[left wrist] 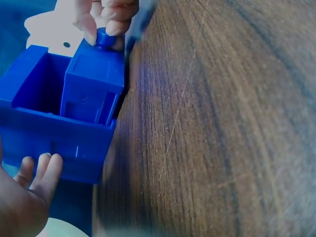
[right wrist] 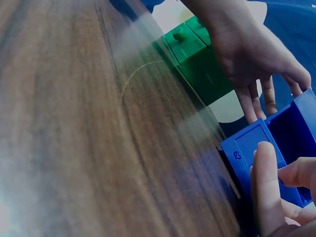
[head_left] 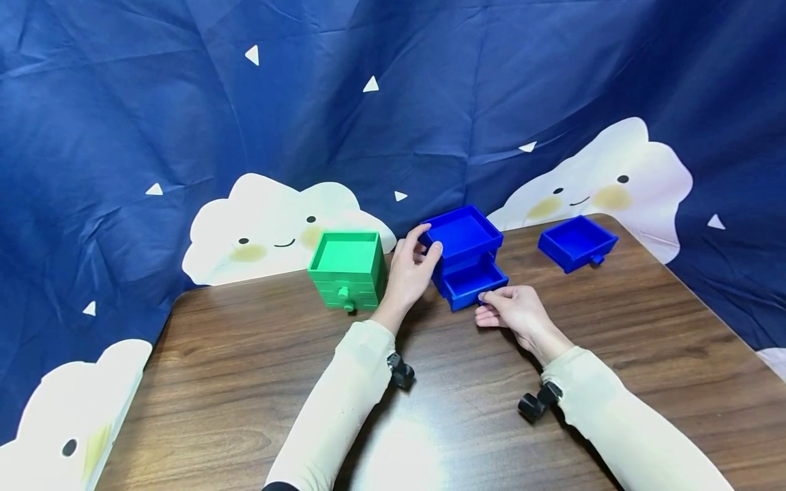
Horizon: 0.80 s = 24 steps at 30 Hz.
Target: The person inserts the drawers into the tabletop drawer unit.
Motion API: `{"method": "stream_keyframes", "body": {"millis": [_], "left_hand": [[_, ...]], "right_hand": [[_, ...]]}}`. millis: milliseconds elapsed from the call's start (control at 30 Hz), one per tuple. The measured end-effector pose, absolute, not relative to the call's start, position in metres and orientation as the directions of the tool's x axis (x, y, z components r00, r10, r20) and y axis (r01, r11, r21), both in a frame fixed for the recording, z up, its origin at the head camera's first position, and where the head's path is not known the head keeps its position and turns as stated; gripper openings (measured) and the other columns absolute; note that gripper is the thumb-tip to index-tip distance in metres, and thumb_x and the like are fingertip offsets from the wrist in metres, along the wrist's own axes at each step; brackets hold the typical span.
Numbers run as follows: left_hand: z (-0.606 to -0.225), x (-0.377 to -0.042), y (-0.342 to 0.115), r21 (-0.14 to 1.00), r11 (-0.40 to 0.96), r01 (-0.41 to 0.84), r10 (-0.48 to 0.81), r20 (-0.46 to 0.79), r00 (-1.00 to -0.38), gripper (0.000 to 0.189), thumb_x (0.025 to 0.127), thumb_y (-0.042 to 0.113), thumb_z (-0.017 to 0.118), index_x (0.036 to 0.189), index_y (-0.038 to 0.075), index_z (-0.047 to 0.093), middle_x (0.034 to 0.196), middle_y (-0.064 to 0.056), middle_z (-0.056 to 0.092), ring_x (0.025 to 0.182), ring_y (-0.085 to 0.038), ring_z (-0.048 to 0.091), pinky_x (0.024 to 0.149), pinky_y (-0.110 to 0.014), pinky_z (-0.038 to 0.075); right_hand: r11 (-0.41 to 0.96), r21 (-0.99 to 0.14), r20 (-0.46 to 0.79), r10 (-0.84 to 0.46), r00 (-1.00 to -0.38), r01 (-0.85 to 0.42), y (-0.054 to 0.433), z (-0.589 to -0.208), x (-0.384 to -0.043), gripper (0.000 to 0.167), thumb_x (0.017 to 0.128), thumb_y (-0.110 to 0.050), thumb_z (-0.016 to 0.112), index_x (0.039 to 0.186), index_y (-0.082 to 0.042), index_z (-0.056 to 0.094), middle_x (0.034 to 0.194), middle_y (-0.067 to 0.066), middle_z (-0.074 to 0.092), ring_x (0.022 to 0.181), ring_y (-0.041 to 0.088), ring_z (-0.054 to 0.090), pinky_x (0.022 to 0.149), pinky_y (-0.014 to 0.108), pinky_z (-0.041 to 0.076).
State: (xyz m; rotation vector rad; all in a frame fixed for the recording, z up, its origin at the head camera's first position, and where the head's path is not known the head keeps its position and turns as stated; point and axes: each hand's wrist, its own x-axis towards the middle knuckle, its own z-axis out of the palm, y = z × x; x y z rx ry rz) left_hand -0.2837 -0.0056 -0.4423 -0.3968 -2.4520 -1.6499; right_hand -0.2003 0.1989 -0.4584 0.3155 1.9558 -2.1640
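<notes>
A blue mini drawer cabinet (head_left: pixel 462 233) with a tray-like top stands at the back of the table. Its lower drawer (head_left: pixel 474 279) is pulled partly out, and above that is a gap below the top. My left hand (head_left: pixel 408 271) rests on the cabinet's left side, straight fingers (left wrist: pixel 48 174) pressing the side wall and the thumb near the front top edge. With thumb and forefinger, my right hand (head_left: pixel 520 312) pinches the round knob (left wrist: pixel 104 38) on the drawer front. The number 62 shows on the blue drawer in the right wrist view.
A separate blue drawer (head_left: pixel 577 242) with a knob lies at the back right. Left of the blue cabinet stands a green drawer cabinet (head_left: pixel 345 269), its drawers pushed in. A dark blue cloud-print curtain (head_left: pixel 430 102) hangs behind the wooden table (head_left: pixel 245 382).
</notes>
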Motion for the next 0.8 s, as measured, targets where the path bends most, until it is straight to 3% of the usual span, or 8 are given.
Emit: {"method": "stream_keyframes", "body": {"millis": [800], "left_hand": [[-0.439,-0.282,-0.004,0.877,0.372,0.305,0.118,0.282,-0.952,0.049,0.105,0.035,0.065,0.153,0.025,0.060,0.114,-0.011,0.061,0.096,-0.020,0.065,0.086,-0.030,0.056]], "right_hand": [[-0.114,-0.956,-0.274,0.009,-0.962,0.271,0.191,-0.459,-0.222,0.018,0.106,0.002,0.054,0.111,0.018,0.061,0.068,0.004,0.074,0.061,0.009,0.075,0.067,0.025,0.066]]}}
